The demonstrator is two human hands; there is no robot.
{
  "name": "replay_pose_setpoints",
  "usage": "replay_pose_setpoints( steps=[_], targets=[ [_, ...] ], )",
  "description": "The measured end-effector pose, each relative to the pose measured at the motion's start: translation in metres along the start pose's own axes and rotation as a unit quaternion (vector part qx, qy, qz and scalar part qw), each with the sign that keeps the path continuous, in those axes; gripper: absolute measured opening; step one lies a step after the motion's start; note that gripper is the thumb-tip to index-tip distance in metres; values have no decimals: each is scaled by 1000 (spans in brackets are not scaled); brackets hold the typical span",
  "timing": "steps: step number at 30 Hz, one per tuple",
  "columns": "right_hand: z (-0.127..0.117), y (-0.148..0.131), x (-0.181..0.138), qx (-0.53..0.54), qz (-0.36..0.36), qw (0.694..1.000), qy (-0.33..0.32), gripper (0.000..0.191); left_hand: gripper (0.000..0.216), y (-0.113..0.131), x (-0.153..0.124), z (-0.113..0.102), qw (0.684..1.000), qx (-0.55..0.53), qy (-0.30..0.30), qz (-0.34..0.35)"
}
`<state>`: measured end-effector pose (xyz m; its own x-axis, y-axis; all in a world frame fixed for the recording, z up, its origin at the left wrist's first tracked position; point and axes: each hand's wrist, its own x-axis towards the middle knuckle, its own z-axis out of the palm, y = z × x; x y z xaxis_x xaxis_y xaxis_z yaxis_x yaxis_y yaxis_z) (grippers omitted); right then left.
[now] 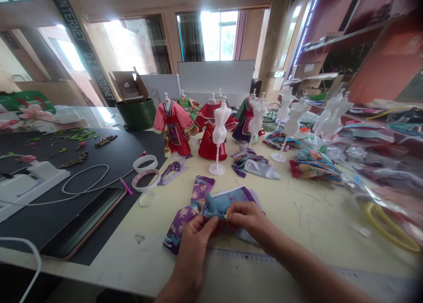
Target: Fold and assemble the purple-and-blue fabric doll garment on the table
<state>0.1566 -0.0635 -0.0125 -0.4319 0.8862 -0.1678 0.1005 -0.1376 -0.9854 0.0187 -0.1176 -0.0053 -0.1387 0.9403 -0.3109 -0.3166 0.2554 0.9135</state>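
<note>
My left hand (pixel 193 250) and my right hand (pixel 246 221) meet at the near edge of the cream table, pinching a light blue cloth piece (pixel 220 204) between their fingers. That piece lies on a purple floral fabric (pixel 187 219), which trails down to the table beside my left hand. A small white tip (pixel 225 215) shows at my right fingertips, too small to identify. A metal ruler (pixel 244 255) lies along the table just below my hands. Beyond the cloth stands a bare white plastic dress form (pixel 220 131).
Dressed doll forms, including a red gown (pixel 211 140) and a pink one (pixel 175 129), stand behind. Fabric scraps (pixel 313 166) and plastic bags (pixel 380 179) lie right. Ribbon rolls (pixel 145 164) sit left, near a black mat (pixel 82 223) holding a tablet (pixel 84 221) and white cable.
</note>
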Motion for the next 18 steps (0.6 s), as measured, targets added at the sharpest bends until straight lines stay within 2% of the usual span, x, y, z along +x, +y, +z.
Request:
replay_pose_setpoints(
  steps=[5, 11, 14, 18],
  targets=[
    [2, -4, -1, 53, 26, 998, 1, 10, 12, -1, 1, -1, 999, -36, -21, -4],
    [0, 0, 0, 80, 26, 996, -26, 11, 11, 4, -1, 3, 999, -35, -7, -5],
    [0, 2, 1, 31, 5, 999, -15, 12, 11, 7, -3, 4, 1000, -17, 2, 0],
    [2, 1, -2, -79, -77, 994, -2, 13, 12, 7, -5, 3, 999, 34, 1, 26]
  ],
)
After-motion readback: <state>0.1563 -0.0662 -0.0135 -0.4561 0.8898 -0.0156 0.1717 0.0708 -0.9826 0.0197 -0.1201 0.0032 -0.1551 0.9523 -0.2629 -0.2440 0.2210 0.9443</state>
